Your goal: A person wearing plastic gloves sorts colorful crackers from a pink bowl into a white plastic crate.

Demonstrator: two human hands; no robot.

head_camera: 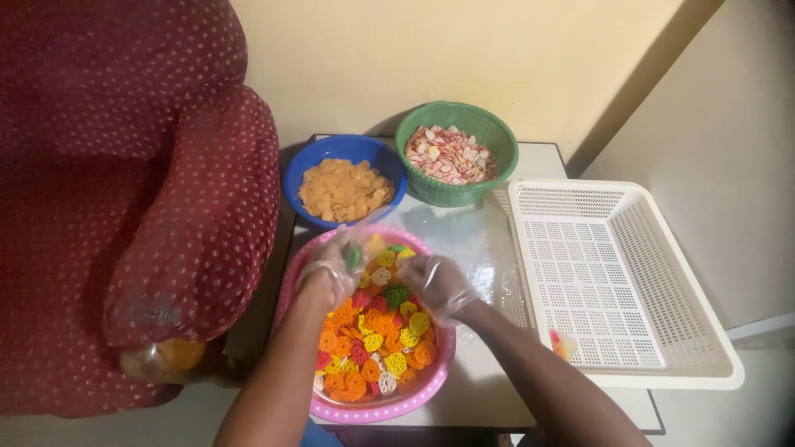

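Plastic bowls (344, 157): three; hands (331, 269): two

Clear plastic gloves on both hands; forearms unsleeved

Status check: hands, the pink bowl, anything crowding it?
Left hand and right hand, both in clear gloves, over pink bowl of colourful fryums. Grip unclear. Blue bowl close behind; white basket right.

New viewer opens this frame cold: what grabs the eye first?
The pink bowl at centre front, heaped with bright wheel-shaped snacks in orange, yellow, red and green, with the left hand and right hand in clear plastic gloves over it. Behind it sit a blue bowl of pale orange chips and a green basket of pink-white pieces. A white plastic crate lies to the right.
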